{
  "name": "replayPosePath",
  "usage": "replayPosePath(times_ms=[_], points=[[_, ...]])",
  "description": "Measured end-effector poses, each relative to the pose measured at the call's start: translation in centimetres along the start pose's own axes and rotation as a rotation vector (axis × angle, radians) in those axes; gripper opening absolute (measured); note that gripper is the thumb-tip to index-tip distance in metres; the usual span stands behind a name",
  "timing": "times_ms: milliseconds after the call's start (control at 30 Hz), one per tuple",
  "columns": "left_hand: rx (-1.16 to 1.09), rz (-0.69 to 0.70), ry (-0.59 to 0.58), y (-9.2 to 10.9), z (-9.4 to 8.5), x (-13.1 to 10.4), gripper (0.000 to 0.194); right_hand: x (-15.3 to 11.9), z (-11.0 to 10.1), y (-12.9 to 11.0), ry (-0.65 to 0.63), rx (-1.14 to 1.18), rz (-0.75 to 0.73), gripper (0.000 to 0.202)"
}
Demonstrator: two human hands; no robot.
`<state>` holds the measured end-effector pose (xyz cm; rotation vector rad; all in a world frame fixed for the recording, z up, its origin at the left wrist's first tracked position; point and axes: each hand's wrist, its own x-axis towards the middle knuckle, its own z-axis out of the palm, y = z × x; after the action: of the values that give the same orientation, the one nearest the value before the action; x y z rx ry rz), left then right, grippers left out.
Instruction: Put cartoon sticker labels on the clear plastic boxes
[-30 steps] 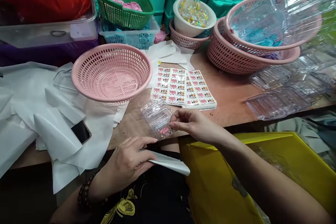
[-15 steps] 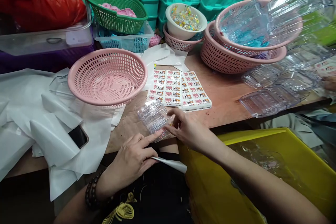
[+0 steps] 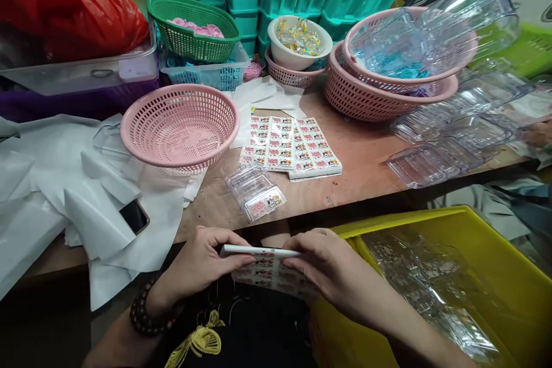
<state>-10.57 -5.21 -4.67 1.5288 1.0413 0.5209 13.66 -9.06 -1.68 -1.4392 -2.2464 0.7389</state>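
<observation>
Between my two hands, just below the table's front edge, is a sheet of stickers (image 3: 267, 272), its near side printed with rows of small pictures and its top edge bent over. My left hand (image 3: 207, 261) pinches its left end between thumb and fingers. At the right end, my right hand (image 3: 330, 264) grips it the same way. Ahead of my hands, a clear plastic box (image 3: 250, 184) lies on the table with a cartoon sticker (image 3: 266, 203) on its near part. Behind the box lie stacked sticker sheets (image 3: 314, 149).
A pink basket (image 3: 181, 126) stands left of the sheets, beside crumpled white backing paper (image 3: 99, 201) and a phone (image 3: 134, 217). Clear boxes (image 3: 435, 161) line the table's right side, near stacked pink baskets (image 3: 388, 92). A yellow crate (image 3: 414, 215) holding clear plastic sits at lower right.
My hands have left the clear box and drawn back toward me. The right hand has joined the left on the sticker sheet. The sticker on the box now shows uncovered.
</observation>
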Motion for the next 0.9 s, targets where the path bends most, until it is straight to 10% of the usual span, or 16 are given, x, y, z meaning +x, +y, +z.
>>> replayPosePath(times_ms=[367, 633, 900], points=[[-0.11, 0.02, -0.054, -0.9, 1.8, -0.5, 0.026, -1.1, 2.3, -0.6, 0.169, 0.106, -0.024, 0.014], [-0.495, -0.214, -0.118, -2.6, 3.4, 0.3, 0.048, -1.3, 4.4, 0.7, 0.587, -0.255, -0.194, 0.018], [-0.308, -0.255, -0.123, -2.9, 1.9, 0.4, 0.037, -3.7, 5.8, 0.8, 0.518, -0.269, -0.568, 0.032]])
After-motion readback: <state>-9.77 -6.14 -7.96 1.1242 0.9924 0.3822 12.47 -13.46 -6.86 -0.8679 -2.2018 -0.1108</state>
